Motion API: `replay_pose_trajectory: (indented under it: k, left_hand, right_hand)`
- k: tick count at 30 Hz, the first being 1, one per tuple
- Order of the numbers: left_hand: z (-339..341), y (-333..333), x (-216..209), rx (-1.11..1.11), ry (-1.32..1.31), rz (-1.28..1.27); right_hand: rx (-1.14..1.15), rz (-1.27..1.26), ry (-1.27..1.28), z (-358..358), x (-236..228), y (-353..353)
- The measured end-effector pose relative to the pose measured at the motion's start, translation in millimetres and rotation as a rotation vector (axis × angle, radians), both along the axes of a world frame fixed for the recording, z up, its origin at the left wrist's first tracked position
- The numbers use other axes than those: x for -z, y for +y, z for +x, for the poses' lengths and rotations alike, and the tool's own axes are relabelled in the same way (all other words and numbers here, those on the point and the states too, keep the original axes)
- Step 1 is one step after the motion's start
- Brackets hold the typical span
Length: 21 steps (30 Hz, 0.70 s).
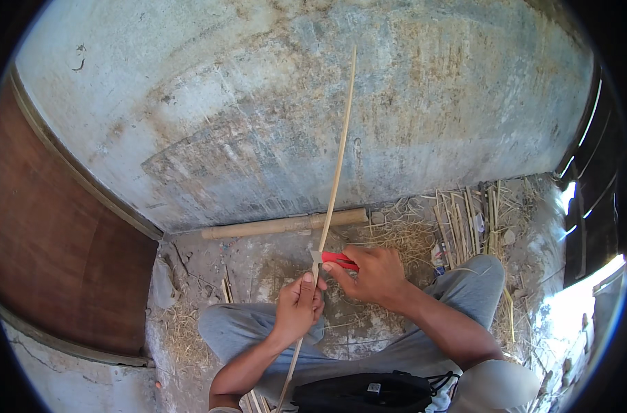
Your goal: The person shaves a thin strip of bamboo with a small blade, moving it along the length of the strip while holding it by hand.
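Observation:
A long, thin bamboo strip runs from my lap up in front of the wall, slightly tilted to the right at its top. My left hand is closed around its lower part, thumb pressed along it. Just above, my right hand grips the red handle of a utility knife. The knife's short grey blade lies against the strip close above my left thumb. A pale, curled bit shows on the strip between blade and thumb; whether it is a loose shaving I cannot tell.
A thick bamboo pole lies along the foot of the stained wall. Cut bamboo strips are bundled at the right, beside heaped shavings. A brown door panel stands left. A black bag rests at my lap.

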<state>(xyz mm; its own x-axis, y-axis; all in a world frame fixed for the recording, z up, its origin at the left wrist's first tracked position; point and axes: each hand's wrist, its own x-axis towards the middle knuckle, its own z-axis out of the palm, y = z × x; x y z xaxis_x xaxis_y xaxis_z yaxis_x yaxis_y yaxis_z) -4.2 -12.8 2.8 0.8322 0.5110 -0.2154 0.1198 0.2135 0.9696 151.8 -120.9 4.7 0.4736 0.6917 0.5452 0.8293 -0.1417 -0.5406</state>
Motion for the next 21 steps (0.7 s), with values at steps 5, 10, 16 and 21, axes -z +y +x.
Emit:
replay_pose_trajectory:
  k: [5, 10, 16, 21]
  left_hand:
    - [0, -3, 2, -0.032, -0.019, 0.038]
    - [-1, -5, 3, -0.054, -0.044, 0.176]
    - [-2, -3, -7, 0.015, -0.006, -0.023]
    - [-5, -4, -8, 0.027, 0.023, -0.044]
  right_hand:
    - [-0.001, -0.008, -0.001, 0, -5, 1]
    - [-0.015, 0.023, -0.021, 4, -3, 1]
    - [0.016, 0.028, -0.052, 7, -5, 1]
    - [0.039, 0.057, -0.063, 15, -8, 2]
